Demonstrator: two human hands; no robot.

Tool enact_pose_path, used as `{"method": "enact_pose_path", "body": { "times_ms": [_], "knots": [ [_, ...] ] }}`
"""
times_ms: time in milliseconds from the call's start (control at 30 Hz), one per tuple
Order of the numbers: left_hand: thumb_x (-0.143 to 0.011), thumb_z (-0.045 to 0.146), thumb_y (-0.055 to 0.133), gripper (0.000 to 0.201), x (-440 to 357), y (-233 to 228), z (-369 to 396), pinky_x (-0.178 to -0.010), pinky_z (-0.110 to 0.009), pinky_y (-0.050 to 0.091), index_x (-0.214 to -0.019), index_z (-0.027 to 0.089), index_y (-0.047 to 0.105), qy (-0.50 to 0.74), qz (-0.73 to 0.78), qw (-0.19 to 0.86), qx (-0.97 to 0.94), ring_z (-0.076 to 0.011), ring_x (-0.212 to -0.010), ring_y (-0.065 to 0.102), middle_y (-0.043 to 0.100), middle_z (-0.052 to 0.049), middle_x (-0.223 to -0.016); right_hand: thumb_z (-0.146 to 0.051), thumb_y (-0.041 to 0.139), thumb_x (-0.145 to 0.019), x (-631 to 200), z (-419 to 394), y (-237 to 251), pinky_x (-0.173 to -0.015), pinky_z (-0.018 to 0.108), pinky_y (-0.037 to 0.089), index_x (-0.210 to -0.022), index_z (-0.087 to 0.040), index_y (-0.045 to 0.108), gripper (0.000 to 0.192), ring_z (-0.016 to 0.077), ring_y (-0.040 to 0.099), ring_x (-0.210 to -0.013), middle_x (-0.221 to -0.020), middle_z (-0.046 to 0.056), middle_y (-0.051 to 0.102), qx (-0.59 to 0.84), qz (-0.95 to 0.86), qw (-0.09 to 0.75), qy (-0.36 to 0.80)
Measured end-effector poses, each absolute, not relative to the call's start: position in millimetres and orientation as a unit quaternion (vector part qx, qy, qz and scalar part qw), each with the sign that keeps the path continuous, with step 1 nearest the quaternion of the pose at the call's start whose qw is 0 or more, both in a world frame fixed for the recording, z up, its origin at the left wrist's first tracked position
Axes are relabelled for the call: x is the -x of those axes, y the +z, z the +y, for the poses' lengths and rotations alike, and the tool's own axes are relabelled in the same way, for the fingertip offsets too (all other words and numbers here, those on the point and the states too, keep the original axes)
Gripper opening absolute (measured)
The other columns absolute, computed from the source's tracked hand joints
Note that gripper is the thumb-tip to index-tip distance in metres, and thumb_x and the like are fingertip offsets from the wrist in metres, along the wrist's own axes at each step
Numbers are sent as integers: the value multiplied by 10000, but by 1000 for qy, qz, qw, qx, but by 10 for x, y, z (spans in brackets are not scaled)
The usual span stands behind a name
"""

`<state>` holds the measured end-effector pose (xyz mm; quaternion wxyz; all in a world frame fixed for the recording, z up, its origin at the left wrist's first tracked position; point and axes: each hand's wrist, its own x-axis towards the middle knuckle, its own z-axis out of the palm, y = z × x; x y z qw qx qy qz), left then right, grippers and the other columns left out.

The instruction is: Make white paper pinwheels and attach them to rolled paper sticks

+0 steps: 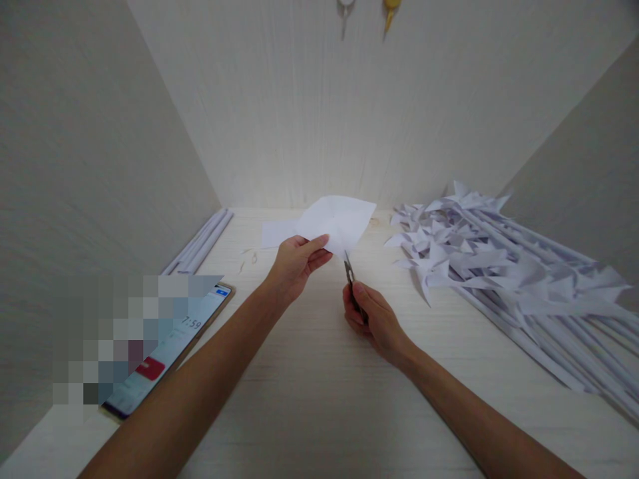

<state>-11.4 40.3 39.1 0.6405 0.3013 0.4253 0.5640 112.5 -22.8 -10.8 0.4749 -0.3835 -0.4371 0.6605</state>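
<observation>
My left hand (pixel 299 263) holds a white paper sheet (pixel 337 219) above the table (pixel 299 412). The fingers pinch its lower edge, with the thumb on the upper face and the remaining fingers curled beneath. The sheet is thin, smooth and matte; it bows slightly and ends at the right in a pointed corner.

My right hand (pixel 372 316) grips a pair of scissors (pixel 351 283). The fingers are wrapped around the dark handles; the narrow metal blades point up toward the sheet. The blade tips stand at the lower edge of the sheet. I cannot tell whether paper lies between the blades.

A flat rectangular paper piece (pixel 277 234) lies on the table, partly behind the sheet. Small thin, pale curled bits (pixel 254 257) lie near it.

On the right, folded paper pinwheels (pixel 449 246) form a loose heap. Their vanes are sharp and creased; long, straight white paper sticks (pixel 539 352) extend from the heap toward the near right.

On the left, rolled paper tubes (pixel 207 239) rest along the side panel (pixel 100 133). A phone (pixel 172 346) with a glossy, lit screen lies nearer to me, partly obscured by blurring.

The table surface is pale, with fine wood-like grain.
</observation>
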Motion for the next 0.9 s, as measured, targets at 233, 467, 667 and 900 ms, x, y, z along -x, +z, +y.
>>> {"method": "enact_pose_path", "body": {
  "times_ms": [233, 467, 667, 900],
  "knots": [
    [-686, 44, 607, 133, 92, 361, 376, -629, -240, 519, -591, 102, 535, 557, 421, 644, -313, -72, -535, 577, 629, -17, -615, -545, 540, -689, -1128, -208, -137, -299, 171, 107, -621, -186, 449, 376, 25, 211, -294, -377, -109, 319, 385, -430, 488, 655],
    [-678, 49, 613, 122, 87, 352, 379, -657, -264, 524, -592, 101, 545, 554, 420, 645, -317, -78, -534, 577, 631, -24, -615, -542, 539, -690, -1133, -214, -120, -290, 167, 105, -614, -186, 443, 376, 23, 208, -291, -376, -110, 315, 389, -431, 487, 652],
    [-649, 69, 632, 100, 91, 350, 372, -582, -208, 521, -602, 105, 552, 558, 414, 640, -327, -71, -526, 575, 628, -8, -590, -540, 524, -701, -1128, -212, -131, -294, 169, 110, -626, -186, 442, 371, 24, 213, -293, -379, -110, 316, 396, -432, 487, 647],
    [-603, 122, 678, 107, 105, 333, 368, -576, -189, 515, -609, 110, 572, 554, 402, 641, -346, -67, -542, 576, 634, -2, -606, -547, 513, -702, -1117, -218, -142, -296, 171, 107, -592, -191, 412, 386, 23, 197, -294, -373, -112, 294, 407, -429, 490, 641]
  ]
}}
